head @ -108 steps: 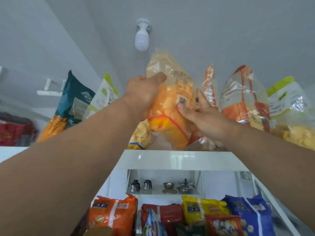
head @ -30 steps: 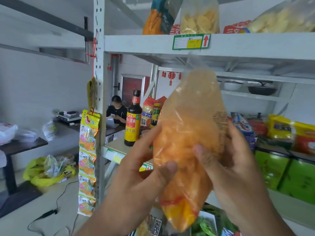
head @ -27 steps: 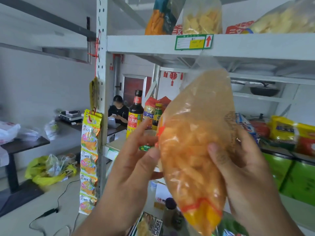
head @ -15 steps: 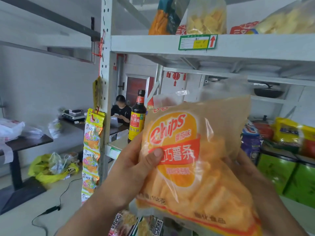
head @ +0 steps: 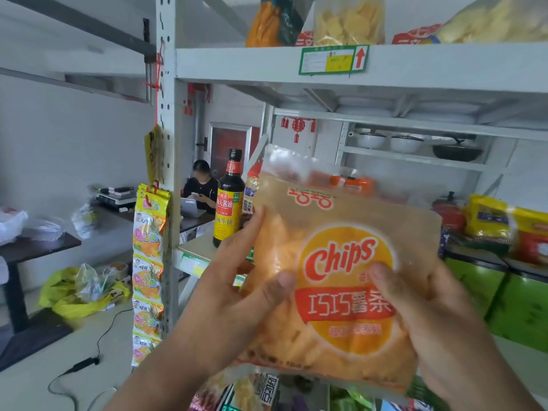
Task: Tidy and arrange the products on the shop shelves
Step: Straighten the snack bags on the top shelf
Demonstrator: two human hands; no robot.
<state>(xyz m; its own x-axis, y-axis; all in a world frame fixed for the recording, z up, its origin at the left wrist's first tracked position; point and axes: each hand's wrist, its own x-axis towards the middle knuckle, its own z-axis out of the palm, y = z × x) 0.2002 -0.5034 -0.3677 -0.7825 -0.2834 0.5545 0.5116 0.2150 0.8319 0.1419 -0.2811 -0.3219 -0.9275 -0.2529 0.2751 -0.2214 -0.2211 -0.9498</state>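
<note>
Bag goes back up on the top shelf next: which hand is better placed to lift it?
Probably the left hand: it grips the Chips bag higher along its edge, closer to the top shelf. The right hand holds lower.

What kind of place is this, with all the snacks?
Most likely a small shop. Metal shelves carry a price label, a strip of snack packets hangs from the upright for sale, and a soy sauce bottle stands on a shelf. Both hands hold a chips bag.
</note>
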